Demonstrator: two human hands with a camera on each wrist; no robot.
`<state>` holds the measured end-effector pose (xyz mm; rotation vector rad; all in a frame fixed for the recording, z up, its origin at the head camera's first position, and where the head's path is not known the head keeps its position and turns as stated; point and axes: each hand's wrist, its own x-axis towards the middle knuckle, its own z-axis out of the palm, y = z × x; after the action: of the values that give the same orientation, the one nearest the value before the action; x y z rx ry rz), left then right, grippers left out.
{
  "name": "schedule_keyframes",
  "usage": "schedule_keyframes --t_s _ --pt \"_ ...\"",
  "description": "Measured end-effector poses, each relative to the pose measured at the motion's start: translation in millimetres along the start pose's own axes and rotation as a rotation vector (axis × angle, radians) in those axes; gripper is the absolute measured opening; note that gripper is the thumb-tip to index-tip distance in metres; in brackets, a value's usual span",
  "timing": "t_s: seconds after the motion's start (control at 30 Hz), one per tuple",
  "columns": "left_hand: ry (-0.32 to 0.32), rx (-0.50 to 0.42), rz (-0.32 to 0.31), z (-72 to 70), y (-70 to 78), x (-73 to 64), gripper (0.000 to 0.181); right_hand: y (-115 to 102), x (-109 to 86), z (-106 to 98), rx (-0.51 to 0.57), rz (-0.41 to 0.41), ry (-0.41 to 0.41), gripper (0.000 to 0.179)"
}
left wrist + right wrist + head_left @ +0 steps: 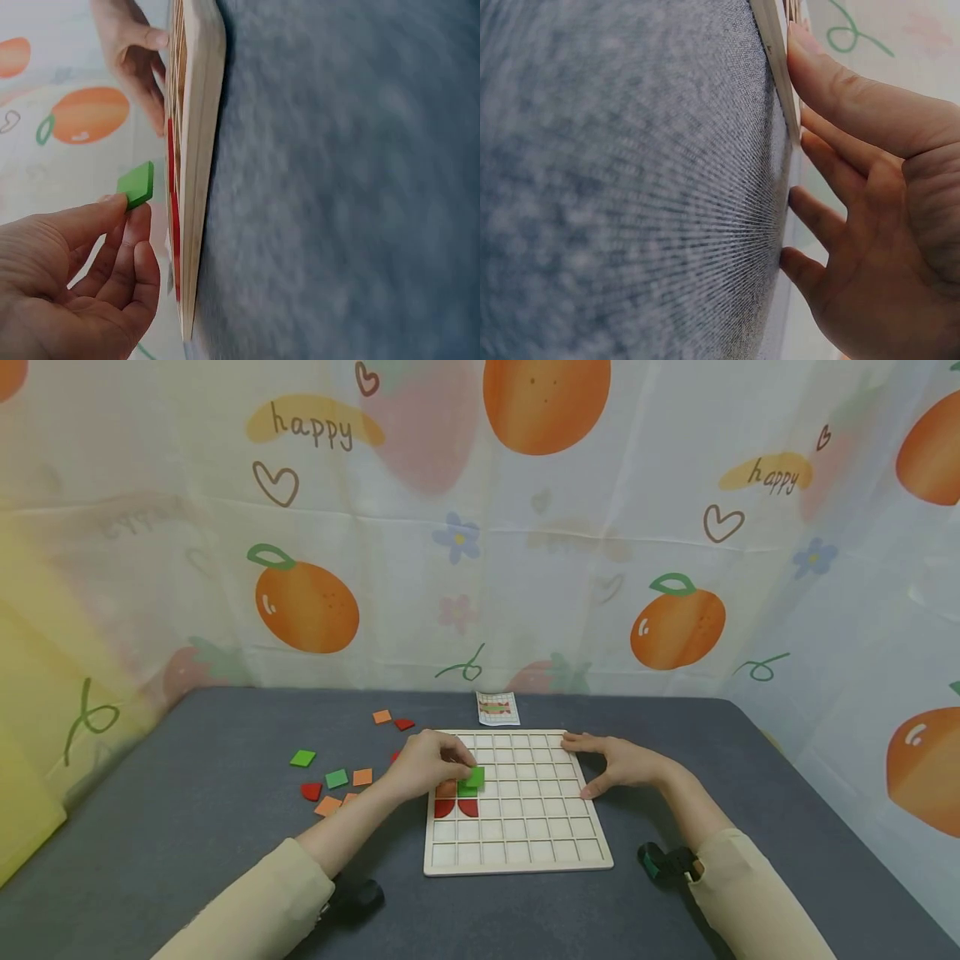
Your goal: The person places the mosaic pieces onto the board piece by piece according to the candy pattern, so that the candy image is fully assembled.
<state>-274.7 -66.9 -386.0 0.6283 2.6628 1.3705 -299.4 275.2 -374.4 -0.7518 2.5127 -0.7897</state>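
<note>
Left-hand fingers pinch a green square at their tips above the board; right fingers, spread, touch its edge.

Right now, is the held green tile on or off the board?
Off: the left hand pinches the tile, a gap showing between it and the board.

A white curtain printed with oranges, blue flowers and the word "happy" hangs beyond the left hand and the right hand, while a yellow surface rises well left of them and a dark grey tabletop spreads beneath both.
</note>
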Motion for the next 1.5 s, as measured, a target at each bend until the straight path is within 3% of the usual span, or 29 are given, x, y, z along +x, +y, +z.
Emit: schedule_keyframes --t_s 0.6,1.07,1.3,1.5 --pt "0.022 0.051 -0.002 24.4 6.9 5.8 0.005 0 -0.9 -1 -0.005 0.0 0.0 0.092" --pt "-0.029 0.072 0.045 23.5 5.8 4.7 0.004 1 2.2 -1 -0.019 0.017 0.006 0.094" --pt "-0.041 0.125 0.042 24.9 8.6 4.3 0.005 2 2.3 0 -0.019 0.013 0.005 0.094" --pt "-0.04 0.114 0.036 20.5 9.7 3.2 0.008 4 1.6 0 -0.016 0.014 0.008 0.094"
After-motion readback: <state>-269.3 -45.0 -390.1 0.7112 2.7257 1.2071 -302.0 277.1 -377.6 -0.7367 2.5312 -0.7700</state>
